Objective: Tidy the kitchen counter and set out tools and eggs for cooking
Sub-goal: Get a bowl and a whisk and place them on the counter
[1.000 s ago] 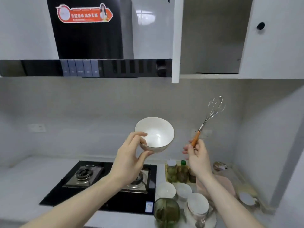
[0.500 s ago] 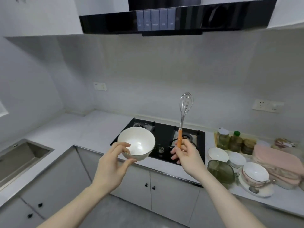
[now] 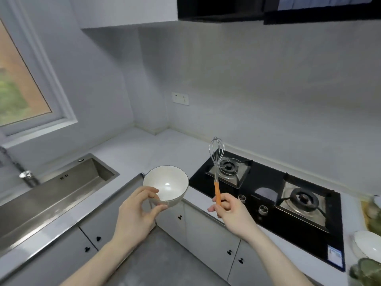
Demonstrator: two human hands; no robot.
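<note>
A: Entry, head view. Left hand (image 3: 136, 213) — finger state?

B: Thumb and fingers are curled onto the near rim of a white bowl (image 3: 166, 185), pinching it. The bowl is held in the air, tilted so its inside faces the camera, over the corner where the two runs of grey countertop (image 3: 144, 149) meet. It touches nothing but the hand.

A: Right hand (image 3: 231, 209)?

B: Fingers are closed round the lower end of the orange handle of a whisk (image 3: 216, 168). The whisk stands nearly upright, wire head on top, seen in front of the left burner (image 3: 228, 167) of the black gas hob (image 3: 268, 203). It is off the counter, clear of the hob surface.

A: Bowl and whisk relative to each other?

B: Near, side by side, not touching; bowl on the left.

A: Surroundings?

B: Steel sink (image 3: 61, 188) set in the counter at the left, below a window (image 3: 18, 83). Wall socket (image 3: 180, 98) on the back wall. Right burner (image 3: 304, 200) further along the hob. At the right edge, a second white bowl (image 3: 369, 246) and a blurred green object, not identifiable. Grey cabinet doors (image 3: 206, 234) with dark knobs below the counter.
</note>
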